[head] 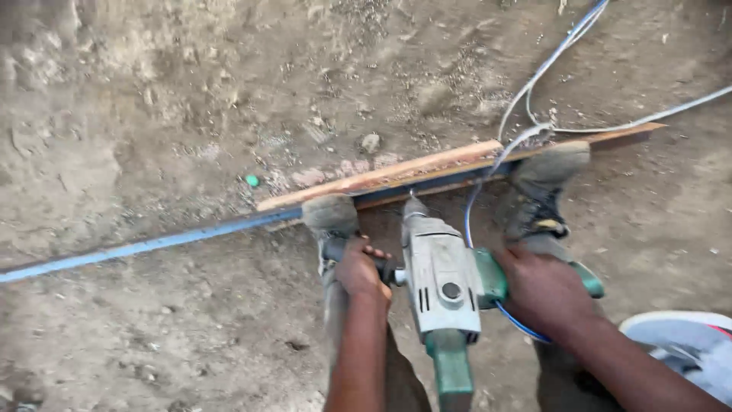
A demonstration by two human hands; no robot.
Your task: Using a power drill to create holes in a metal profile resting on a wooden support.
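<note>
Gripping a grey-and-green power drill (442, 286), the left hand (358, 268) was clamped on its black side handle and the right hand (545, 290) on the green grip. It looked heavy and rigid, best held two-handed. Its bit met a blue metal bar (152, 246) beside a wooden plank (381, 177), both pinned under dusty boots (543, 191) on bare dirt.

We see a drill (441, 281) with a pale grey body and green handles; its side grip at nine o'clock is black. The bar (145, 246) running out toward eight o'clock is light blue, and the plank (381, 177) on it is reddish-brown with an orange face. The cables (560, 49) toward one o'clock are white and pale blue. Our boots (543, 194) are dusty grey-brown. The ground (152, 114) is mottled tan and brown dirt, with a small green speck (252, 181) at ten o'clock.
</note>
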